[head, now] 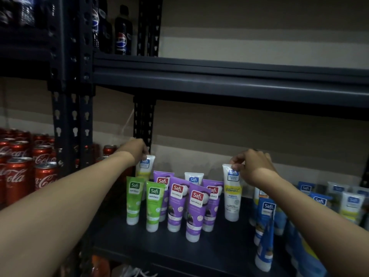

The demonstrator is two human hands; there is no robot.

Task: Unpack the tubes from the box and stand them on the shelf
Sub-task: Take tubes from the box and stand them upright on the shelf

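White plastic tubes: two yellow-banded Safi tubes stand cap-down on the dark metal shelf (219,240), the back-left tube (145,166) near its rear left corner, the middle tube (232,196) mid-shelf.
Left hand (135,149): fingers curled, pinching the back-left tube's crimped top.
Right hand (251,166): pinching the middle tube's top.
Between them: green tubes (134,200) and purple tubes (196,210), upright in a cluster.
Right edge: blue tubes (265,220), some leaning.
Left bay: red cola cans (18,176).
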